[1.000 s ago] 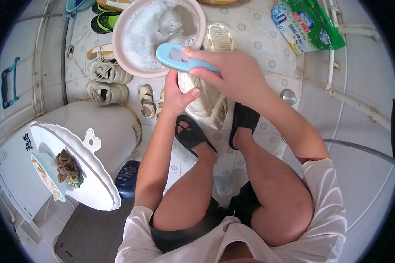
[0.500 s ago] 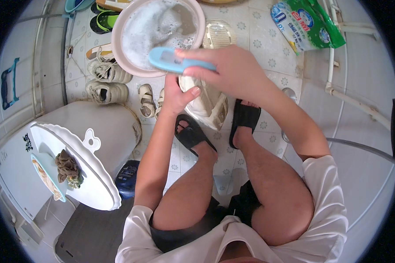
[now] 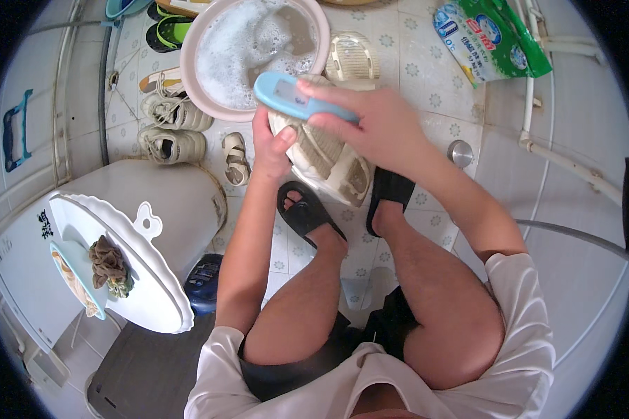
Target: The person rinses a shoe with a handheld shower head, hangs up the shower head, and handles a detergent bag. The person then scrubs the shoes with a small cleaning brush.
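Observation:
My left hand point(image 3: 272, 143) is closed round the left side of a cream-coloured shoe point(image 3: 328, 160), thumb on top. The shoe is held up above the floor at a tilt, between my knees and the wash basin. In my right hand point(image 3: 370, 126) is a light-blue scrubbing brush point(image 3: 286, 94), gripped from above; it lies across the upper end of the shoe. The brush's bristles are hidden underneath. Just beyond stands a pale pink basin point(image 3: 186, 77) of cloudy water with white suds point(image 3: 230, 52).
A second cream shoe point(image 3: 351, 59) lies sole up right of the basin. Left of it are cream sneakers point(image 3: 175, 145), a small sandal point(image 3: 235, 159) and green-black shoes point(image 3: 169, 33). A green detergent bag point(image 3: 493, 42) leans at the right wall by pipes point(image 3: 566, 167). A white shelf point(image 3: 147, 300) stands left.
The shoe has turned so more of its patterned side shows. The brush has shifted slightly right along with my right hand, and my left hand has moved up and left.

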`<state>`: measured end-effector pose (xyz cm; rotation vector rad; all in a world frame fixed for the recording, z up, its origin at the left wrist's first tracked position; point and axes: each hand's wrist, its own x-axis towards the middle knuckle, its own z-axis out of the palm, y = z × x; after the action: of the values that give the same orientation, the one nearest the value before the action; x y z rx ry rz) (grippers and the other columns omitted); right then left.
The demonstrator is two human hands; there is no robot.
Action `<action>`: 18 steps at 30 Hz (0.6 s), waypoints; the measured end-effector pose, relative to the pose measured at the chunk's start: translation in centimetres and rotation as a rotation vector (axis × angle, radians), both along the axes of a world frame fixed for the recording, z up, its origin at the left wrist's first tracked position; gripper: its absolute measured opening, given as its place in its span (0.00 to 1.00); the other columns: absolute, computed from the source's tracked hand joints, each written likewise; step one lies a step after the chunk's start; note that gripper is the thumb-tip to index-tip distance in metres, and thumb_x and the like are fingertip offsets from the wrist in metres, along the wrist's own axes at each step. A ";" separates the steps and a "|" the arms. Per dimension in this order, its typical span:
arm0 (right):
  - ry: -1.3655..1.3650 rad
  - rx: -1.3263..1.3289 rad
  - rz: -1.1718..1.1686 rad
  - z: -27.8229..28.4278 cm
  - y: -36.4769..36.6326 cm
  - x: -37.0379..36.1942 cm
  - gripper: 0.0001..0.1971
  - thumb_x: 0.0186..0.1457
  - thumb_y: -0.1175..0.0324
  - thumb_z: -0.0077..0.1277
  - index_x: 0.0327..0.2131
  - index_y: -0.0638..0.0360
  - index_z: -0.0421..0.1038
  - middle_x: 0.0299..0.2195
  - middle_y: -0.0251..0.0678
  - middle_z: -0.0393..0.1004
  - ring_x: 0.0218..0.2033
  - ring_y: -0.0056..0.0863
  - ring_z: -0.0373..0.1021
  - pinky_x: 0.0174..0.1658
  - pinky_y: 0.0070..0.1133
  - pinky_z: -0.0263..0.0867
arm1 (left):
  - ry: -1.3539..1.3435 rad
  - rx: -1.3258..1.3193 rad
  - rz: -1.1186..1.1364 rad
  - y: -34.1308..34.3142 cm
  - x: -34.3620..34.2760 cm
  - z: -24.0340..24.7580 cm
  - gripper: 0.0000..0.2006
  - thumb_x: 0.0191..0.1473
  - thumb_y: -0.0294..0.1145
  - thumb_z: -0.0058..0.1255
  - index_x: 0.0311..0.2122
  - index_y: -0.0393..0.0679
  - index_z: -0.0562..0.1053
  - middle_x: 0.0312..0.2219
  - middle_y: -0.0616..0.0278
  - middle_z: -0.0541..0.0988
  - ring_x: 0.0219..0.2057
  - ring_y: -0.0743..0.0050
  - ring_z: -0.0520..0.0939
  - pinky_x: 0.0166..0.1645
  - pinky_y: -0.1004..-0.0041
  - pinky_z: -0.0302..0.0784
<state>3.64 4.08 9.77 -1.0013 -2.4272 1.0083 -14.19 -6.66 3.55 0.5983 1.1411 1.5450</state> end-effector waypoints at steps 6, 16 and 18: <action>-0.157 -0.157 -0.112 0.9 1.1 0.7 0.23 0.58 0.42 0.49 0.55 0.33 0.72 0.28 0.41 0.78 0.27 0.38 0.75 0.31 0.30 0.69 | -0.024 0.070 -0.007 0.7 -0.2 0.5 0.48 0.37 0.53 0.67 0.60 0.35 0.60 0.51 0.53 0.71 0.52 0.62 0.75 0.58 0.64 0.70; 0.172 -0.170 -0.129 -1.1 -0.8 -0.7 0.24 0.59 0.49 0.51 0.58 0.39 0.69 0.34 0.41 0.80 0.29 0.39 0.75 0.35 0.29 0.69 | -0.092 0.050 0.071 0.8 2.0 1.4 0.47 0.42 0.42 0.65 0.64 0.38 0.55 0.56 0.52 0.68 0.57 0.59 0.72 0.62 0.61 0.66; 0.238 -0.211 -0.146 -1.2 -0.9 -0.8 0.24 0.59 0.49 0.52 0.58 0.40 0.69 0.34 0.40 0.80 0.29 0.39 0.75 0.36 0.29 0.70 | -0.108 0.073 0.095 1.0 2.8 1.8 0.47 0.43 0.42 0.65 0.65 0.39 0.54 0.57 0.52 0.68 0.57 0.58 0.72 0.63 0.61 0.65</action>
<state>2.85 3.13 8.56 -1.0428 -2.0587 1.2711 -11.42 -5.70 5.34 0.5093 1.0479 1.6856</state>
